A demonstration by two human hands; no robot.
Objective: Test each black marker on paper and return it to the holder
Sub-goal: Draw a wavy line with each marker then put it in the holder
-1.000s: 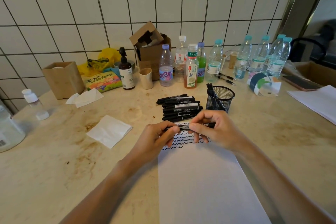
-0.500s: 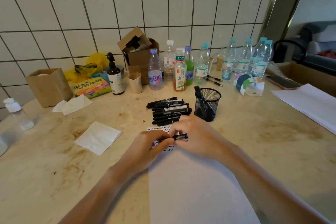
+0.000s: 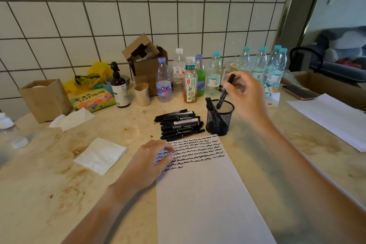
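My right hand (image 3: pixel 246 93) pinches a capped black marker (image 3: pixel 224 93) and holds it tilted, its lower end just inside the rim of the black mesh holder (image 3: pixel 219 119). A few markers stand in that holder. A pile of black markers (image 3: pixel 179 123) lies on the table left of the holder. A white sheet of paper (image 3: pixel 206 194) lies in front of me, with rows of black squiggles (image 3: pixel 196 152) across its top. My left hand (image 3: pixel 149 161) rests on the paper's upper left corner, fingers loosely curled and holding nothing.
Bottles (image 3: pixel 190 80), a cardboard box (image 3: pixel 147 65), a pump bottle (image 3: pixel 118 87) and a paper cup (image 3: pixel 142 94) line the tiled wall. A folded tissue (image 3: pixel 101 155) lies left of the paper. More white paper (image 3: pixel 332 119) and a phone (image 3: pixel 299 92) sit at right.
Both hands were together over the paper on the marker. Now my right hand has carried the marker up to the holder, and my left hand has stayed on the paper.
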